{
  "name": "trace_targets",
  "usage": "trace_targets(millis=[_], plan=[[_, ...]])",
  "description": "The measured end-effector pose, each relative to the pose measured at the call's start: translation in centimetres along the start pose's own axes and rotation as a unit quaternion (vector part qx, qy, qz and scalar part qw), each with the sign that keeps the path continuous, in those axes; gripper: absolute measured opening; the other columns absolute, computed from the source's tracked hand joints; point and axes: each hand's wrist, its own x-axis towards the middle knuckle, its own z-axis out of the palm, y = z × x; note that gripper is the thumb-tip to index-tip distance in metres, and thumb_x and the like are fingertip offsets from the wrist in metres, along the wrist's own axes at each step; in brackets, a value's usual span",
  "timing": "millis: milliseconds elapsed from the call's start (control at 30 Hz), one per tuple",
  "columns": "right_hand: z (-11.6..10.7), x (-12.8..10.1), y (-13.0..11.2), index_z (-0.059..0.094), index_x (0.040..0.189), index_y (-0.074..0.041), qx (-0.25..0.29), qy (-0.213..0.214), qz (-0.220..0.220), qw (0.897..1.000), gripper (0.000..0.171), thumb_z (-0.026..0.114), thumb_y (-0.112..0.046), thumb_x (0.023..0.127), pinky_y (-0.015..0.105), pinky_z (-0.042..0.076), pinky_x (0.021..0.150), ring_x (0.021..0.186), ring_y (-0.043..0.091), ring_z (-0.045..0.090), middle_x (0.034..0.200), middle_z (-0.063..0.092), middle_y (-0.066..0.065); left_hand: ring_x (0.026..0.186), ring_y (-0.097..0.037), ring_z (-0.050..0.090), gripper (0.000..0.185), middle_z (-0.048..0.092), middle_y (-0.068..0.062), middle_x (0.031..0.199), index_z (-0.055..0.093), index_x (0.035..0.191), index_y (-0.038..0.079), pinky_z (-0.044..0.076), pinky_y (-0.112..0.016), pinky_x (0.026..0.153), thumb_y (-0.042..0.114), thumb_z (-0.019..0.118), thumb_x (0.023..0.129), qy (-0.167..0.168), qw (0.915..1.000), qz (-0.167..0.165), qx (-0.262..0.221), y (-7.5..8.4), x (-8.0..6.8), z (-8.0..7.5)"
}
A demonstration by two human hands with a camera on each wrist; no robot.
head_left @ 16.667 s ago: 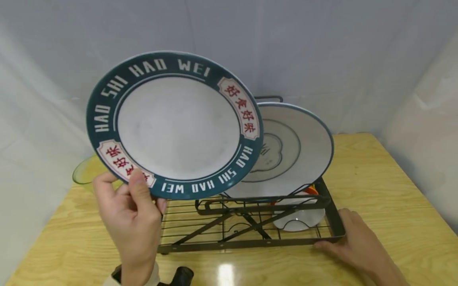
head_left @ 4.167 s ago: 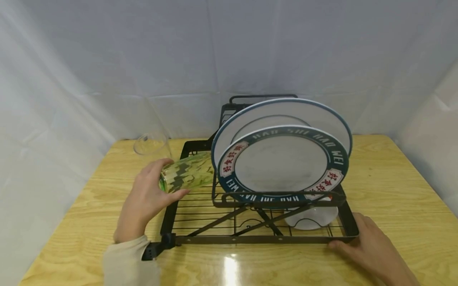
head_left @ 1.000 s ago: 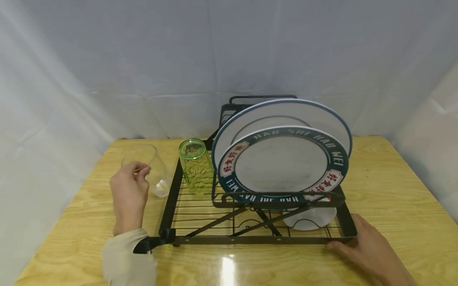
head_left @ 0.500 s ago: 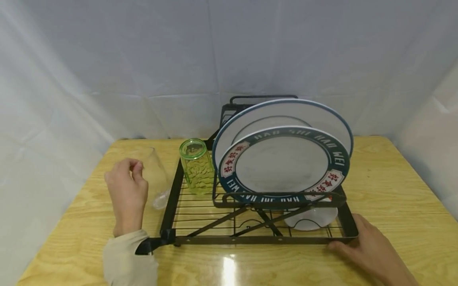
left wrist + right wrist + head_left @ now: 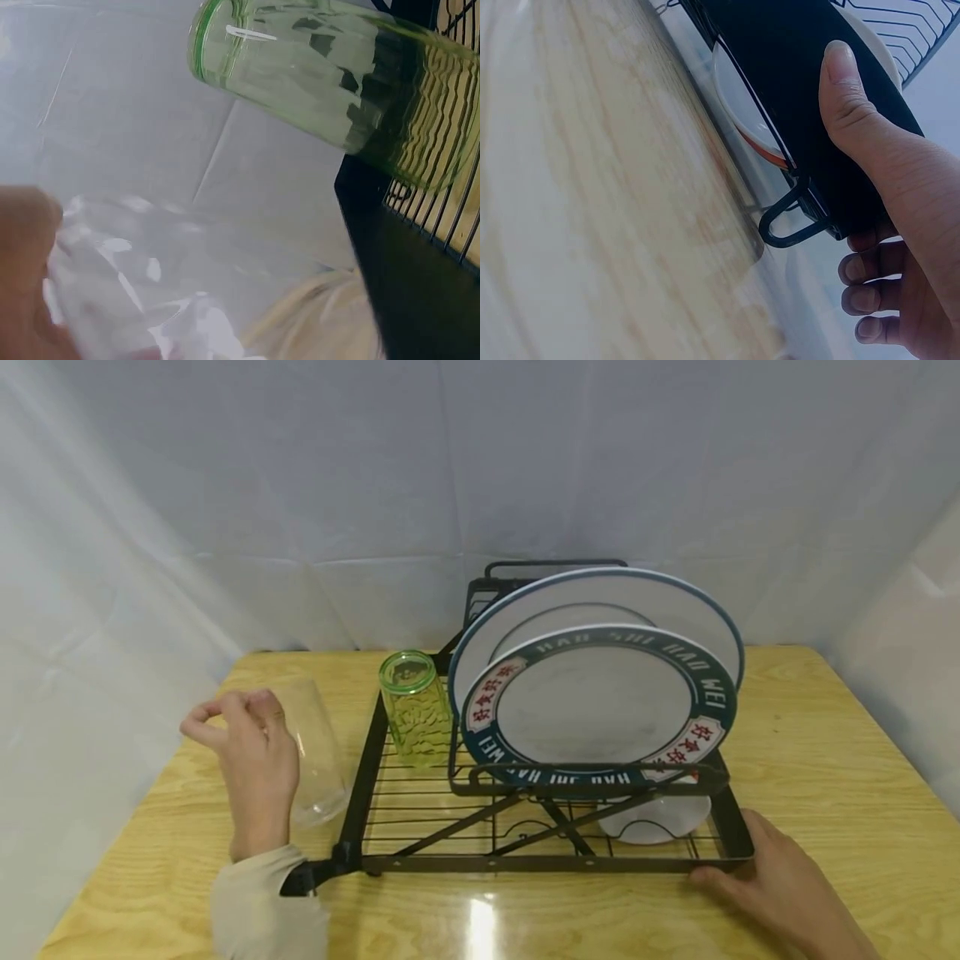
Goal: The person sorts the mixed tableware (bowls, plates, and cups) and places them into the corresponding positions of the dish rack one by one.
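Observation:
My left hand (image 5: pixel 258 768) pinches a clear drinking glass (image 5: pixel 317 760) by its upper end, beside the rack's left side. The glass is tilted, its thick-looking end low; in the left wrist view, the clear glass (image 5: pixel 142 277) is partly cut off by the frame. My right hand (image 5: pixel 780 885) grips the right front corner of the black dish rack (image 5: pixel 540 863). In the right wrist view, the thumb lies on the rack's black side (image 5: pixel 780 75) and fingers curl underneath. A green glass (image 5: pixel 416 714) stands in the rack's left part, thick green end up.
Two large plates lean upright in the rack: a green-rimmed plate (image 5: pixel 592 702) in front, a blue-edged plate (image 5: pixel 600 578) behind. A white bowl (image 5: pixel 652 820) sits below them at the right. The wooden table (image 5: pixel 817 760) meets a pale cloth (image 5: pixel 300 485) at the back.
Earlier, the left hand held the green-rimmed plate, then the green glass; both now stand in the rack. Over the last second, it has turned the clear glass and moved it slightly left. Right hand stays.

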Motion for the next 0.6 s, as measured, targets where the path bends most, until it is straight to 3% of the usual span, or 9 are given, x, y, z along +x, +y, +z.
trace_targets(millis=[100,233,433,600], plan=[[0.04,-0.02,0.02,0.039,0.137,0.009,-0.003,-0.002,0.005,1.0,0.097,0.075,-0.056,0.075,0.064,0.045,0.083,0.109,0.052,0.054,0.123,0.055,0.034,0.07,-0.026,0.039,0.063,0.012,-0.007,0.117,0.027,0.102,0.005,0.035,-0.026,0.055,0.06,0.054,0.089,-0.031,0.9991,-0.017,0.024,0.03,0.01,-0.12],[0.12,-0.11,0.05,0.04,0.135,0.01,-0.006,-0.003,0.009,1.0,0.094,0.076,-0.053,0.076,0.064,0.045,0.082,0.107,0.053,0.054,0.122,0.055,0.035,0.074,-0.025,0.042,0.079,0.011,-0.01,0.118,0.023,0.11,0.006,0.04,-0.03,0.061,0.047,0.08,0.074,-0.055,0.9961,-0.028,0.063,0.26,0.01,-0.07],[0.18,-0.07,0.08,0.04,0.135,0.01,-0.011,-0.002,0.008,1.0,0.094,0.076,-0.054,0.076,0.064,0.046,0.081,0.106,0.053,0.055,0.12,0.056,0.035,0.085,-0.028,0.042,0.071,0.018,-0.016,0.119,0.023,0.105,0.007,0.043,-0.036,0.069,0.036,0.08,0.075,-0.069,0.9945,-0.054,0.058,0.69,-0.16,-0.35],[0.16,-0.01,0.01,0.04,0.135,0.01,-0.01,0.004,0.003,1.0,0.095,0.075,-0.055,0.076,0.064,0.045,0.082,0.106,0.053,0.055,0.121,0.055,0.034,0.102,-0.035,0.052,0.073,0.039,-0.019,0.115,0.024,0.11,0.008,0.047,-0.043,0.076,0.037,0.081,0.075,-0.086,0.9938,-0.056,0.044,0.84,-0.27,-0.52]])
